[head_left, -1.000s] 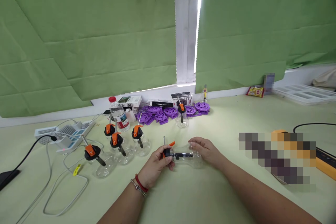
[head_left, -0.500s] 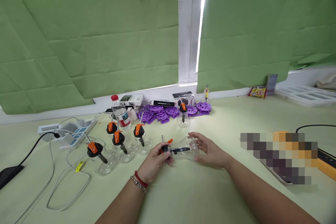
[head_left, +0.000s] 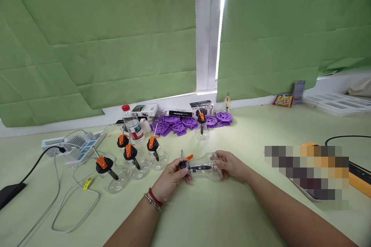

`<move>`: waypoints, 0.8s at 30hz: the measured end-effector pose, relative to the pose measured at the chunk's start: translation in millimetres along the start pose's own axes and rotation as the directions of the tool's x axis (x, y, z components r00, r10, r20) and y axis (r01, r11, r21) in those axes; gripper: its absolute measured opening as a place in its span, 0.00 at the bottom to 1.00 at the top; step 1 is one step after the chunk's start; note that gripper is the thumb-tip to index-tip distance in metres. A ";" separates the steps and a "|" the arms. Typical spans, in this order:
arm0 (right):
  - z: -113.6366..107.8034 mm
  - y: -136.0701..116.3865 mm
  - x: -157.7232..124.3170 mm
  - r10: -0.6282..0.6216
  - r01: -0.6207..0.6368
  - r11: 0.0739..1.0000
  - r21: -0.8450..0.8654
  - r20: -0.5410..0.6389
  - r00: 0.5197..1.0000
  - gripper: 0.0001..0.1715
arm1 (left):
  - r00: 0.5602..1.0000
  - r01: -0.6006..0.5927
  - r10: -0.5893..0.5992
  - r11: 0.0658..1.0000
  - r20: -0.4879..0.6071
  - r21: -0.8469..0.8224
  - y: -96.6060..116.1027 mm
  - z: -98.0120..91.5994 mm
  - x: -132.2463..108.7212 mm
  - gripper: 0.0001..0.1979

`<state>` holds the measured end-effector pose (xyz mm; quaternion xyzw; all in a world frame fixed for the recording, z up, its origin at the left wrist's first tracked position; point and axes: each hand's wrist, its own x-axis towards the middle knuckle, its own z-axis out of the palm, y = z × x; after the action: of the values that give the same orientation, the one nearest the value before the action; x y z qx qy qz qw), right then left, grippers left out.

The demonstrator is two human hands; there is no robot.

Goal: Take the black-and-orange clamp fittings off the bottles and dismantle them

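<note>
A clear glass oil dispenser bottle [head_left: 199, 166] lies sideways between my hands, a little above or on the table; I cannot tell which. Its black and orange lid points left, with a metal spout sticking up and a black inner part showing through the glass. My left hand [head_left: 176, 173] pinches the bottle at the lid and neck. At the base end, my right hand [head_left: 230, 165] wraps its fingers round the glass. Several similar bottles with orange and black lids stand to the left, one of them an oil bottle [head_left: 152, 150] close to my left hand.
Behind stand another lidded bottle [head_left: 202, 127], purple plastic parts [head_left: 174, 124], small boxes and a red-capped water bottle [head_left: 135, 125]. A power strip [head_left: 84, 148] with grey cables lies left. On the right are a blurred dark object, an orange item [head_left: 359, 181] and a snack packet [head_left: 283, 100].
My right hand has closed in from around the base to a firmer hold on the glass. The bottle has shifted slightly right, and my left hand stays at the lid.
</note>
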<state>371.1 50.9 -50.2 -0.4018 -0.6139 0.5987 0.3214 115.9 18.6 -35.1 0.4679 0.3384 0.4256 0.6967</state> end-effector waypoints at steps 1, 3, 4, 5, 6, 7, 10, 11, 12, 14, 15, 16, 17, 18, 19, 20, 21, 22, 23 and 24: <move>0.6 0.5 0.1 0.013 -0.013 1.000 0.006 0.001 1.000 0.30 | 1.000 -0.005 0.005 1.000 0.005 0.004 -0.3 0.3 0.0 0.20; 2.2 1.7 0.0 0.043 -0.043 0.999 0.023 -0.007 0.999 0.31 | 1.000 -0.018 0.018 1.000 0.011 0.019 -1.1 0.6 0.3 0.19; 3.1 2.2 -0.1 0.062 -0.062 0.998 0.030 -0.013 0.998 0.32 | 1.000 -0.024 0.024 0.999 0.009 0.031 -1.4 0.6 0.6 0.19; 3.8 2.7 -0.2 0.080 -0.079 0.996 0.030 -0.017 0.997 0.34 | 1.000 -0.027 0.027 0.999 0.006 0.042 -1.6 0.7 0.8 0.20; 4.3 2.8 -0.5 0.094 -0.094 0.995 0.023 -0.017 0.995 0.36 | 1.000 -0.029 0.029 0.998 0.001 0.050 -1.5 0.8 1.0 0.20; 4.6 2.4 -0.9 0.105 -0.105 0.994 0.009 -0.015 0.994 0.38 | 1.000 -0.029 0.029 0.998 -0.005 0.055 -1.3 0.9 1.2 0.20; 4.2 -2.4 -3.9 0.072 -0.073 0.997 -0.027 -0.031 0.997 0.40 | 0.999 -0.026 0.028 0.998 -0.025 0.049 0.2 0.7 1.7 0.20; 3.9 -4.9 -5.5 0.042 -0.043 0.999 -0.026 -0.040 0.998 0.38 | 0.999 -0.026 0.028 0.999 -0.035 0.044 0.7 0.3 1.8 0.20; 3.6 -7.5 -7.2 0.006 -0.007 1.000 -0.018 -0.045 0.999 0.35 | 0.998 -0.028 0.030 0.999 -0.046 0.039 1.1 -0.2 2.0 0.20; 3.2 -11.8 -10.3 -0.065 0.065 0.998 -0.002 -0.033 0.997 0.38 | 0.997 -0.034 0.036 0.999 -0.066 0.027 1.2 -1.8 2.2 0.20; 3.3 -13.0 -11.4 -0.088 0.088 0.996 0.004 -0.020 0.996 0.42 | 0.997 -0.040 0.041 0.999 -0.072 0.023 1.0 -2.7 2.3 0.20; 3.6 -13.7 -12.0 -0.098 0.098 0.995 0.010 -0.007 0.995 0.45 | 0.996 -0.047 0.048 0.999 -0.073 0.023 0.7 -3.6 2.3 0.20; 4.0 -13.7 -12.1 -0.096 0.096 0.995 0.019 0.002 0.995 0.46 | 0.996 -0.053 0.055 0.998 -0.067 0.029 0.3 -4.5 2.3 0.19; 4.4 -13.2 -11.7 -0.084 0.084 0.996 0.032 0.004 0.996 0.44 | 0.996 -0.060 0.062 0.997 -0.059 0.042 -0.1 -5.2 2.3 0.19; 4.9 -12.3 -10.8 -0.061 0.061 0.997 0.050 0.005 0.998 0.42 | 0.996 -0.068 0.071 0.996 -0.050 0.061 -0.4 -5.8 2.3 0.19; 5.3 -11.2 -9.7 -0.035 0.035 0.997 0.067 0.006 0.999 0.41 | 0.996 -0.075 0.079 0.994 -0.042 0.083 -0.6 -6.3 2.3 0.19; 5.7 -10.0 -8.4 -0.011 0.011 0.997 0.077 0.008 1.000 0.39 | 0.996 -0.081 0.085 0.991 -0.036 0.105 -0.7 -6.5 2.2 0.20; 5.9 -8.6 -7.1 0.009 -0.010 0.997 0.076 0.008 1.000 0.36 | 0.996 -0.084 0.088 0.989 -0.031 0.120 -0.7 -6.6 2.1 0.20; 6.0 -7.3 -5.8 0.026 -0.026 0.998 0.065 0.007 1.000 0.33 | 0.996 -0.086 0.090 0.988 -0.027 0.128 -0.6 -6.5 2.0 0.20; 6.0 -6.0 -4.7 0.039 -0.039 0.998 0.050 0.003 0.999 0.31 | 0.996 -0.084 0.087 0.988 -0.021 0.131 -0.4 -6.2 1.8 0.20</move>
<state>367.4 44.2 -44.3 -0.4052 -0.5910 0.6203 0.3189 111.4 22.4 -37.6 0.5205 0.3545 0.4385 0.6413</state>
